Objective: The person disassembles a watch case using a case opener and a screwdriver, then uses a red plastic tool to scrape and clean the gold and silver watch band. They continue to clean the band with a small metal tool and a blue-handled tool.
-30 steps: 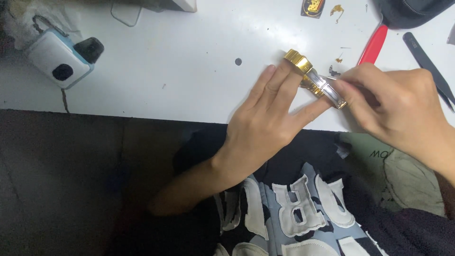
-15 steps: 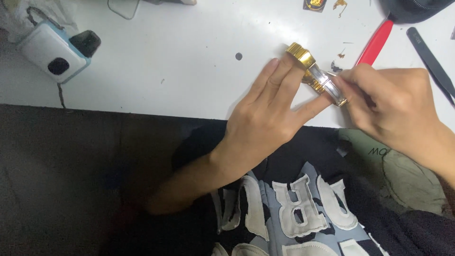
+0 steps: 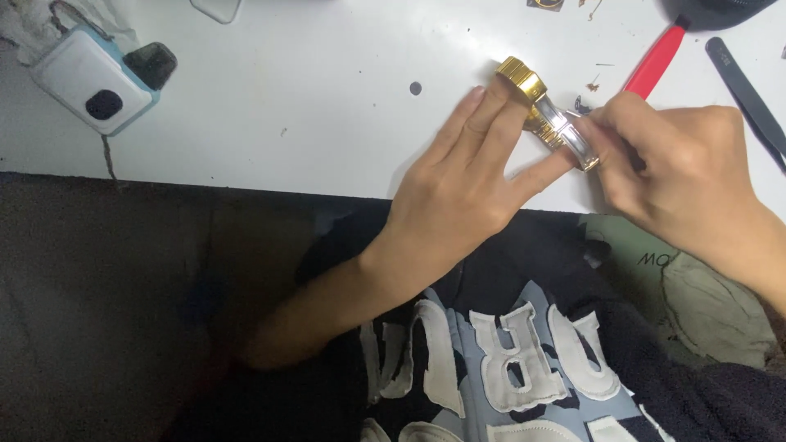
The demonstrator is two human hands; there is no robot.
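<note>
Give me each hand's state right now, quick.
Left hand: fingers extended, pressing the gold and silver watch band against the white table.
Right hand: grip closed on the band's silver end.

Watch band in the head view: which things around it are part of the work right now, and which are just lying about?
In hand:
- gold and silver watch band, on the white table
- left hand, fingers laid on it
- right hand, gripping its near end

Lying about:
- red-handled tool
- black tweezers
- white and blue device
- small debris
</note>
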